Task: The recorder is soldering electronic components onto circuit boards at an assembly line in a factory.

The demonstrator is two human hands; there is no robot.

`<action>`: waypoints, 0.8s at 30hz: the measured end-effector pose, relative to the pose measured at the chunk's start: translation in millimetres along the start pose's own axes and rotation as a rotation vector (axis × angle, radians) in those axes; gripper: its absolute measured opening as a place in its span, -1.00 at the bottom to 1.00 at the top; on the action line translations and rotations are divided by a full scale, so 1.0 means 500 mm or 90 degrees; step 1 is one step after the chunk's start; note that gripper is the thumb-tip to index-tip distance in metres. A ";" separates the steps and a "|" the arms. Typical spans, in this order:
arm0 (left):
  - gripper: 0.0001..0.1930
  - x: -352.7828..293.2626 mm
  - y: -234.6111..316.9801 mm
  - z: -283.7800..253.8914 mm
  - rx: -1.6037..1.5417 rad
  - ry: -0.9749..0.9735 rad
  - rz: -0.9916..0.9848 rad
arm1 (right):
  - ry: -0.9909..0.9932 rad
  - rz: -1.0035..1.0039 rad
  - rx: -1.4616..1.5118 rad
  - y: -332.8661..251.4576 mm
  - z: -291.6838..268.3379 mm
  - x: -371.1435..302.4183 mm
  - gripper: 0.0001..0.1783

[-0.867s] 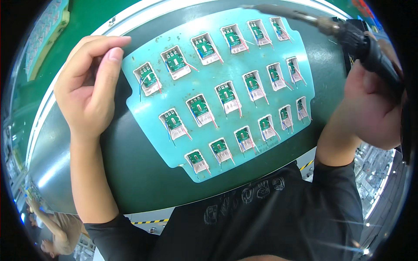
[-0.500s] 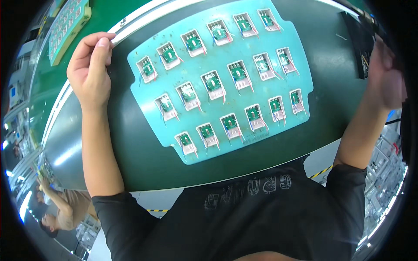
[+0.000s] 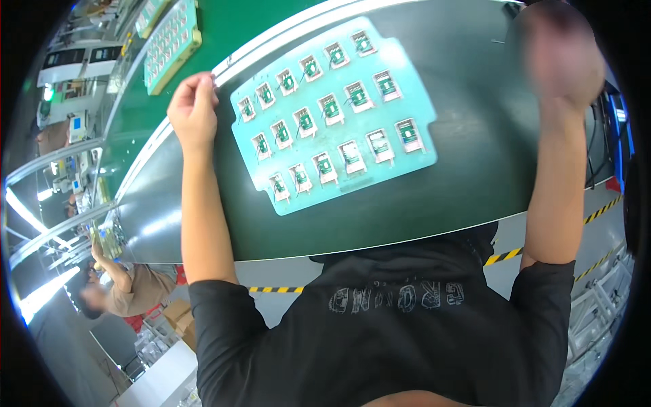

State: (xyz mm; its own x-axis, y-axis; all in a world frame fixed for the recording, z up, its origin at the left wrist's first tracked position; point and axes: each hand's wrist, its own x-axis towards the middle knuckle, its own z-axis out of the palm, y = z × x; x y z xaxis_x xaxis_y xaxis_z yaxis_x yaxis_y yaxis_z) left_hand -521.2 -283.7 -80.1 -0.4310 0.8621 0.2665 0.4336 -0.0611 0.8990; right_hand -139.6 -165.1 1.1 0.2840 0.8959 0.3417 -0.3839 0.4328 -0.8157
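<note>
A turquoise tray (image 3: 415, 102) lies on the dark table, holding rows of small white housings. Each housing has a green circuit board (image 3: 305, 122) inside, and thin wires hang from several of them. Just beyond the tray's left edge is my left hand (image 3: 195, 112), its thumb pressed against curled fingers; whatever may be pinched there is hidden. My right hand (image 3: 563, 61) is raised at the far right, away from the tray. Motion smears its fingers, so its hold cannot be made out.
Another filled turquoise tray (image 3: 169, 51) stands on the green surface at the upper left, across a pale rail (image 3: 271, 42). A dark object (image 3: 512, 10) sits at the far right of the table (image 3: 468, 149). Another person (image 3: 129, 285) works at the left.
The whole view has shifted, so the tray looks smaller and further left. My right hand has moved up and away. My left hand keeps its pinch beside the tray.
</note>
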 end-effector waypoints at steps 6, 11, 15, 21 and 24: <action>-0.74 -0.166 0.118 -0.028 -0.036 -0.107 -0.379 | -0.002 0.032 0.070 0.003 -0.022 0.022 -0.78; -0.71 -0.205 0.163 0.005 -0.202 -0.140 -0.423 | -0.058 0.049 0.143 0.032 -0.077 0.066 -0.86; -0.71 -0.209 0.180 0.008 -0.176 -0.133 -0.438 | -0.038 0.083 0.193 0.013 -0.060 0.052 -0.84; -0.70 -0.209 0.192 0.020 -0.241 -0.118 -0.423 | -0.065 0.072 0.222 0.016 -0.069 0.060 -0.85; -0.70 -0.204 0.184 0.017 -0.288 -0.118 -0.409 | -0.033 0.074 0.243 0.034 -0.072 0.063 -0.86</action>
State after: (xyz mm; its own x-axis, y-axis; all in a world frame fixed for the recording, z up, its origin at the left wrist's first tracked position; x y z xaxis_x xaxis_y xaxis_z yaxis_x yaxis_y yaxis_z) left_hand -430.5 -372.9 -27.5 -0.3318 0.8650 -0.3764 -0.2336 0.3113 0.9212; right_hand -105.8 -133.0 -18.9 0.1789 0.9406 0.2885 -0.7126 0.3261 -0.6212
